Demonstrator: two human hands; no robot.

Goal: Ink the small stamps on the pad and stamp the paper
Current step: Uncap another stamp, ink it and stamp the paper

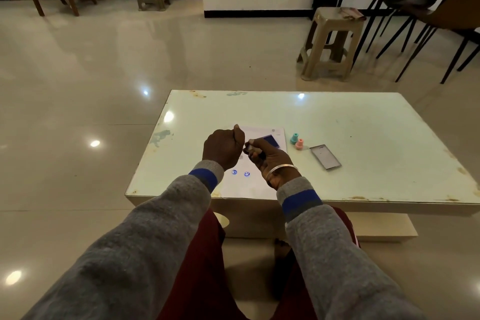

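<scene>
A white paper (244, 184) lies on the low table (363, 138) and carries two blue round prints (240, 173) near its front edge. On the paper's far part sits a blue ink pad (271, 140), partly hidden by my right hand. My right hand (270, 156) is raised above the paper, holding a small stamp (249, 148) in its fingers. My left hand (224, 148) is curled next to it, fingertips touching the same stamp; what it holds is hidden. A teal stamp (294, 138) and a pink stamp (299, 144) stand upright to the right of the paper.
The ink pad's lid (326, 156) lies flat right of the stamps. My knees sit against the table's front edge. Plastic stools (330, 41), chairs and a dark table stand on the tiled floor beyond.
</scene>
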